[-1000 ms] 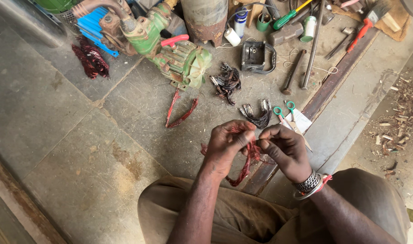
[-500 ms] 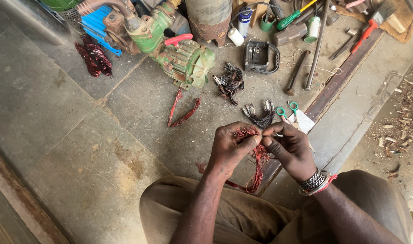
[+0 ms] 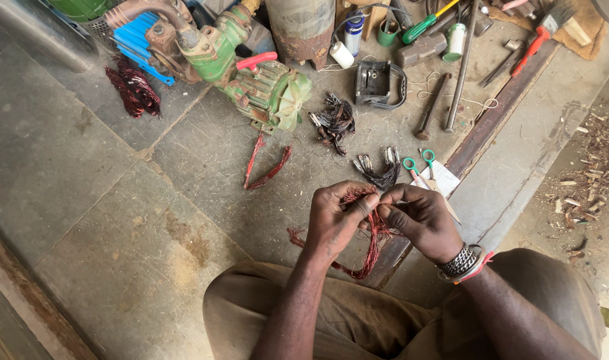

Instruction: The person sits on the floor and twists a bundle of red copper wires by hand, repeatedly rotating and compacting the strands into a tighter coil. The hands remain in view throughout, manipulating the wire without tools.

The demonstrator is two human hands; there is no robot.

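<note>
Both my hands meet over my lap, holding a bundle of reddish copper winding wire (image 3: 370, 252). My left hand (image 3: 334, 220) grips the upper part of the bundle, fingers curled round it. My right hand (image 3: 421, 220), with bracelets at the wrist, pinches strands at the top beside the left thumb. The wire loops hang down below my hands to the concrete floor. Just beyond my hands lie a dark wire bundle (image 3: 379, 171) and scissors with green handles (image 3: 419, 167).
A green motor pump (image 3: 251, 73) stands at the back, with a loose red wire coil (image 3: 264, 163) in front of it. Another dark wire bundle (image 3: 334, 121), a black box part (image 3: 374, 81), metal rods (image 3: 461, 67), a hammer (image 3: 421, 48) and screwdrivers lie further back. Wood chips (image 3: 594, 167) litter the right.
My hands have shifted slightly while working the wire; the fingers have drawn closer together at the top of the bundle. The view has drifted a little.
</note>
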